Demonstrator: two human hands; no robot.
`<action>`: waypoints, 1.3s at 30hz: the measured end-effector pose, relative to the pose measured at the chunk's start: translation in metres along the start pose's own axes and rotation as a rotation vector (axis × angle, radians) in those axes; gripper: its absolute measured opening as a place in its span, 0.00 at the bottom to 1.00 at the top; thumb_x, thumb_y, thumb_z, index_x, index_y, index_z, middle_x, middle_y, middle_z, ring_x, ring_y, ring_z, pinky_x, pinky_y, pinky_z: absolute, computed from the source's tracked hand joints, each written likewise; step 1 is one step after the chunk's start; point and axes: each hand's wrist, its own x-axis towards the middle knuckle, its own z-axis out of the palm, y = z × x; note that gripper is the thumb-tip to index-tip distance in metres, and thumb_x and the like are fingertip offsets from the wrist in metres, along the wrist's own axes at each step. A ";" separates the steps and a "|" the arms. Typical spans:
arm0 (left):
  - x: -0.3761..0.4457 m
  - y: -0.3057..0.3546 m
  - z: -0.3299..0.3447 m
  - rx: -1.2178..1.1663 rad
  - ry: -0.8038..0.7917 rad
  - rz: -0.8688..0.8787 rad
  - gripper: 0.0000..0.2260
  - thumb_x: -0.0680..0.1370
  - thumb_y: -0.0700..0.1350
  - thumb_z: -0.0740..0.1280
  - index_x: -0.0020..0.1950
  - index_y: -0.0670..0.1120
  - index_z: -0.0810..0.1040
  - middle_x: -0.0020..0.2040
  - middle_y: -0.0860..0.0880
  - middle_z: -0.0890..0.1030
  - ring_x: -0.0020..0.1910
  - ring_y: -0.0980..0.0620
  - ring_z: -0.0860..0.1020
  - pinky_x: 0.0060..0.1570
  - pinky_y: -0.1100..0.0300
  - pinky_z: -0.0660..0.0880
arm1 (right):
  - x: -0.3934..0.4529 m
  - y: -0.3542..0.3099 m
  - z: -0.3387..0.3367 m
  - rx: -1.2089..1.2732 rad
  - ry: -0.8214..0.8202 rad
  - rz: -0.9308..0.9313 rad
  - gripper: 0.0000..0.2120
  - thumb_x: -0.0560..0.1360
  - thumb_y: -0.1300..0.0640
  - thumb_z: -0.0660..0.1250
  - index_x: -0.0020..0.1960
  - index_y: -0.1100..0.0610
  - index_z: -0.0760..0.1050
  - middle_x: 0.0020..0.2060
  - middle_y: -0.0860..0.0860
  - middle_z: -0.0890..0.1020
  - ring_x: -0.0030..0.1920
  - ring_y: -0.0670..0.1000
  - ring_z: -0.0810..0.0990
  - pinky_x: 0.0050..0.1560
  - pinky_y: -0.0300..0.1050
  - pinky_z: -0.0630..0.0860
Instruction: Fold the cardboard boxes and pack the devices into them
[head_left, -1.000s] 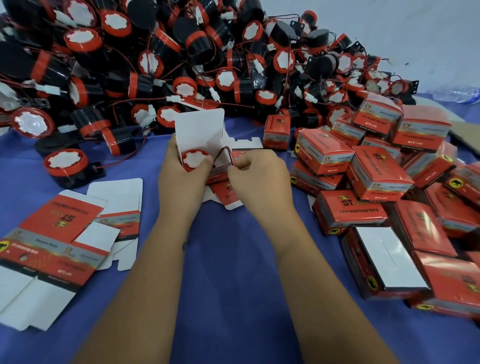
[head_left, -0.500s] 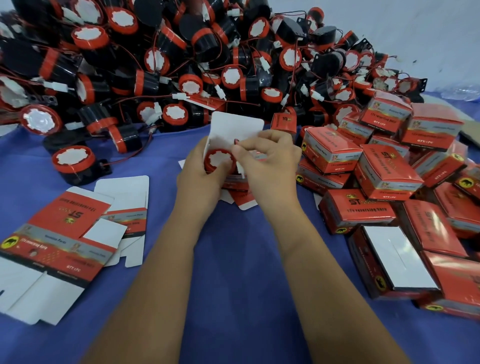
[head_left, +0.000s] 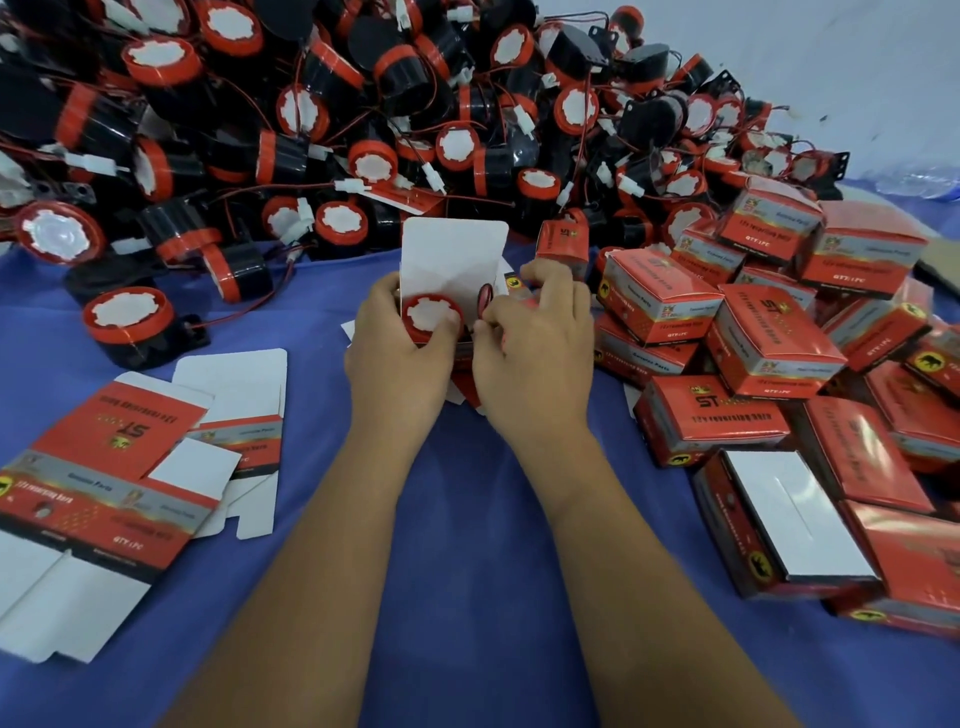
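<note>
On the blue cloth (head_left: 467, 545), left of the packed boxes (head_left: 769, 343), the left hand (head_left: 395, 358) grips the device (head_left: 432, 318), round face toward the camera, seated in the open box (head_left: 457, 270). The right hand (head_left: 535, 358) pinches a box flap; the lid stands upright.

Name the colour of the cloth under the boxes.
Blue cloth, clearest in the head view.

A small packing workshop: a bench (head_left: 467, 597) under blue cloth carries a big heap of red-and-black devices (head_left: 322, 130), stacked red boxes (head_left: 769, 338) and flat unfolded cartons (head_left: 104, 467).
</note>
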 end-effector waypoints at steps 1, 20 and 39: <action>-0.001 0.001 0.000 -0.031 -0.005 -0.024 0.20 0.76 0.51 0.68 0.67 0.53 0.71 0.62 0.54 0.77 0.61 0.51 0.76 0.63 0.44 0.73 | 0.000 0.000 0.001 0.058 -0.035 0.044 0.04 0.73 0.61 0.70 0.42 0.61 0.82 0.59 0.57 0.75 0.56 0.58 0.74 0.48 0.58 0.76; 0.001 0.000 0.004 -0.011 0.048 -0.022 0.14 0.78 0.50 0.68 0.62 0.53 0.71 0.56 0.56 0.79 0.55 0.53 0.78 0.57 0.48 0.77 | -0.007 0.000 0.005 0.411 0.000 0.095 0.16 0.80 0.61 0.61 0.67 0.55 0.72 0.46 0.51 0.84 0.53 0.28 0.63 0.68 0.47 0.62; 0.005 -0.005 -0.007 -0.228 0.075 -0.019 0.18 0.77 0.35 0.65 0.46 0.60 0.78 0.58 0.53 0.79 0.57 0.50 0.79 0.52 0.51 0.81 | 0.000 0.013 0.005 0.617 -0.100 0.260 0.15 0.74 0.70 0.64 0.51 0.53 0.82 0.51 0.44 0.81 0.59 0.48 0.76 0.62 0.49 0.74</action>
